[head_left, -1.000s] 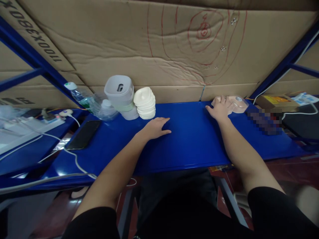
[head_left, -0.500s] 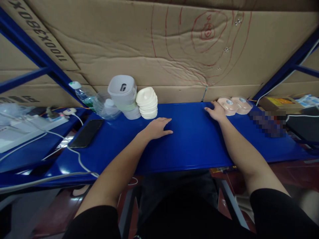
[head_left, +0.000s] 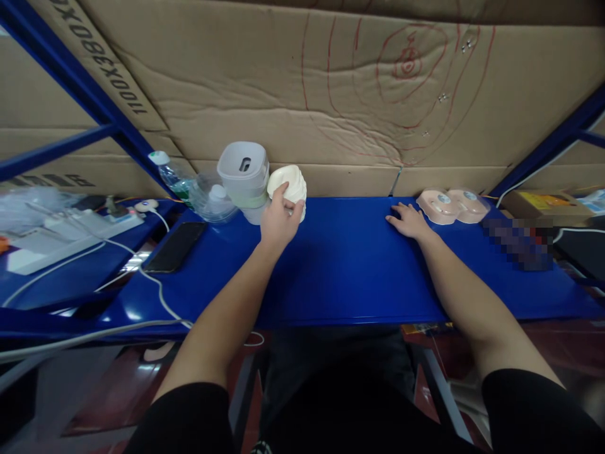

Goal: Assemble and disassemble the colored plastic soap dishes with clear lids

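My left hand (head_left: 280, 217) is at the front of a stack of cream-coloured lids (head_left: 289, 180), its fingers bent over the upper part of the stack. Whether the fingers have closed on a lid cannot be made out. Directly left of that stack stand nested grey-white containers (head_left: 243, 173). My right hand (head_left: 408, 221) lies palm down on the blue table (head_left: 350, 271) with its fingers spread, holding nothing. Just right of it sit two pink rounded pieces (head_left: 439, 207) in clear packaging.
A clear bottle (head_left: 174, 180), clear plastic bowls (head_left: 210, 198) and a black phone (head_left: 176, 247) are on the left. White cables (head_left: 163, 296) cross the table's left part. A cardboard wall (head_left: 265, 82) rises behind. A cardboard box (head_left: 551, 208) stands at the right.
My left hand has moved up and back from the table to the cream stack. My right hand stays on the table, slightly away from the pink pieces. The view has shifted a little.
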{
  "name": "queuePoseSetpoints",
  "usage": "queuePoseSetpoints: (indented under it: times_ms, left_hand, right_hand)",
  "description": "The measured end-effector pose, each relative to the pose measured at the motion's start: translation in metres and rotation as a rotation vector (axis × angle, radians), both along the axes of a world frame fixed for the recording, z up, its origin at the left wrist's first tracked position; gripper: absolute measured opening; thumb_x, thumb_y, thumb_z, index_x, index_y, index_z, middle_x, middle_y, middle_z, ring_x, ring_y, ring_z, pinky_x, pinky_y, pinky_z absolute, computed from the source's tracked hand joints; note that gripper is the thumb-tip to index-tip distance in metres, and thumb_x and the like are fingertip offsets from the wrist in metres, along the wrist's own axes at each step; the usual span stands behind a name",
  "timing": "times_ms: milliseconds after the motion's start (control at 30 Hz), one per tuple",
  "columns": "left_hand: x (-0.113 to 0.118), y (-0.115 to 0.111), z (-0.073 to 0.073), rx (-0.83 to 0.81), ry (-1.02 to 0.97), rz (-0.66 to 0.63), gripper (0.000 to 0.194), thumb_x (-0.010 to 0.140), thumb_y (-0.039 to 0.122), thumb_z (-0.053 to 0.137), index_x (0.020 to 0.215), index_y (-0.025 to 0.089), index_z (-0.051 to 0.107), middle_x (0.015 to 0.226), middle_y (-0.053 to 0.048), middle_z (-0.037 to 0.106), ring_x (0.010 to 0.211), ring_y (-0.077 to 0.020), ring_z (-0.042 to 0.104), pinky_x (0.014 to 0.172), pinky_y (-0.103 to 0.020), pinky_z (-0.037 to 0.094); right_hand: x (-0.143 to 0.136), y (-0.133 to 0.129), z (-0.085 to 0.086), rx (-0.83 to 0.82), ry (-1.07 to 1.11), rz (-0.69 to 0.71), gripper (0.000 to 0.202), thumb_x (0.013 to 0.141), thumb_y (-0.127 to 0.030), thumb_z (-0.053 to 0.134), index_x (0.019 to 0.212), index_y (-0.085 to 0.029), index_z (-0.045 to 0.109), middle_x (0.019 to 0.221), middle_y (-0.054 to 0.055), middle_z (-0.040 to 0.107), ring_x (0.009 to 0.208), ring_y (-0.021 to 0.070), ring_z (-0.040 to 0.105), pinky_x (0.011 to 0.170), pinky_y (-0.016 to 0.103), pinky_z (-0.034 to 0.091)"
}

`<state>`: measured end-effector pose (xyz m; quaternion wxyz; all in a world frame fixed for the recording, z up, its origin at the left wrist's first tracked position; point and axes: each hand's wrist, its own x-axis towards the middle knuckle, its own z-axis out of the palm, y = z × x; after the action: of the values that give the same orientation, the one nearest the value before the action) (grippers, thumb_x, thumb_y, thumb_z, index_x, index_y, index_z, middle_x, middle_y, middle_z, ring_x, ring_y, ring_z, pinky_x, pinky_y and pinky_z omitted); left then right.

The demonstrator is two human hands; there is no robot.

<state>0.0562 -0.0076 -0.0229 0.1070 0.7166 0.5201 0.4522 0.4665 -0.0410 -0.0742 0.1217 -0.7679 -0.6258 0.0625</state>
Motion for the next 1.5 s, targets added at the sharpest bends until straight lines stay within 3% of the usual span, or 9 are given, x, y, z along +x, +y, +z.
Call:
queuePoseSetpoints:
  times_ms: [133, 367, 800, 900, 1000, 1100, 1233, 1367, 1500]
  left_hand:
    - [-0.009, 0.012, -0.005, -0.022, -0.047, 0.044, 0.054, 0.099, 0.037, 0.064, 0.147, 0.015, 0.059, 0.078, -0.002, 0.077, 0.083, -0.023, 0.075, 0.09, -0.039, 0.057]
    - [-0.014, 0.019, -0.008, -0.027, -0.048, 0.035, 0.048, 0.1, 0.031, 0.062, 0.145, 0.015, 0.06, 0.079, -0.004, 0.078, 0.087, -0.0241, 0.077, 0.09, -0.039, 0.057]
    - [-0.016, 0.02, -0.008, 0.009, -0.034, -0.104, 0.028, 0.102, 0.03, 0.06, 0.128, 0.021, 0.06, 0.08, -0.001, 0.079, 0.079, -0.0207, 0.077, 0.08, -0.033, 0.056]
    - [-0.013, 0.012, -0.004, 0.054, 0.027, -0.177, 0.027, 0.103, 0.029, 0.06, 0.129, 0.022, 0.059, 0.082, -0.001, 0.08, 0.083, -0.0197, 0.078, 0.083, -0.032, 0.056]
    - [-0.006, 0.0, -0.001, 0.044, 0.132, -0.289, 0.027, 0.103, 0.029, 0.06, 0.129, 0.023, 0.06, 0.085, 0.0, 0.08, 0.084, -0.0189, 0.078, 0.082, -0.031, 0.056]
    - [0.004, -0.015, 0.0, -0.027, 0.306, -0.488, 0.025, 0.102, 0.029, 0.061, 0.127, 0.024, 0.062, 0.083, 0.0, 0.079, 0.08, -0.0196, 0.077, 0.077, -0.032, 0.055]
    - [0.017, -0.032, -0.003, -0.116, 0.573, -0.672, 0.02, 0.097, 0.034, 0.069, 0.116, 0.026, 0.069, 0.082, -0.002, 0.077, 0.081, -0.0248, 0.075, 0.076, -0.036, 0.055]
    - [0.023, -0.035, -0.007, -0.154, 0.628, -0.593, 0.024, 0.094, 0.051, 0.073, 0.095, 0.027, 0.073, 0.079, -0.004, 0.074, 0.081, -0.028, 0.074, 0.076, -0.039, 0.056]
    - [0.016, -0.027, 0.003, -0.105, 0.572, -0.454, 0.024, 0.096, 0.048, 0.073, 0.097, 0.024, 0.076, 0.082, -0.006, 0.073, 0.088, -0.0283, 0.075, 0.082, -0.041, 0.058]
  right_hand:
    - [-0.001, -0.001, 0.001, -0.005, -0.019, 0.011, 0.069, 0.103, -0.06, 0.051, 0.16, -0.021, 0.053, 0.175, 0.016, 0.038, 0.161, 0.0495, 0.03, 0.124, 0.079, 0.025]
    - [-0.002, -0.002, 0.002, -0.014, -0.046, 0.021, 0.069, 0.105, -0.058, 0.047, 0.161, -0.019, 0.052, 0.175, 0.017, 0.038, 0.161, 0.0491, 0.031, 0.124, 0.078, 0.026]
    - [-0.003, -0.004, 0.002, -0.029, -0.067, 0.025, 0.069, 0.106, -0.058, 0.043, 0.161, -0.018, 0.051, 0.175, 0.017, 0.038, 0.162, 0.0488, 0.03, 0.125, 0.076, 0.027]
    - [-0.006, -0.005, 0.004, 0.02, -0.038, 0.027, 0.066, 0.103, -0.057, 0.049, 0.157, -0.019, 0.056, 0.171, 0.017, 0.045, 0.158, 0.0486, 0.037, 0.124, 0.077, 0.029]
    - [-0.017, -0.008, 0.011, 0.166, 0.092, 0.084, 0.063, 0.101, -0.053, 0.054, 0.151, -0.016, 0.06, 0.157, 0.02, 0.061, 0.145, 0.0414, 0.057, 0.12, 0.064, 0.044]
    - [-0.039, -0.015, 0.021, 0.333, 0.301, 0.161, 0.063, 0.104, -0.058, 0.049, 0.152, -0.02, 0.058, 0.144, 0.016, 0.072, 0.131, 0.0342, 0.068, 0.114, 0.053, 0.053]
    - [-0.067, -0.025, 0.025, 0.313, 0.409, 0.331, 0.066, 0.103, -0.065, 0.049, 0.154, -0.024, 0.057, 0.129, 0.013, 0.078, 0.109, 0.0309, 0.075, 0.102, 0.052, 0.059]
    - [-0.08, -0.028, 0.019, 0.152, 0.259, 0.566, 0.06, 0.099, -0.067, 0.058, 0.137, -0.024, 0.072, 0.106, 0.011, 0.08, 0.092, 0.0289, 0.075, 0.088, 0.047, 0.061]
    - [-0.082, -0.027, 0.016, 0.117, 0.184, 0.618, 0.056, 0.1, -0.066, 0.058, 0.13, -0.022, 0.076, 0.098, 0.01, 0.078, 0.089, 0.0282, 0.074, 0.081, 0.042, 0.058]
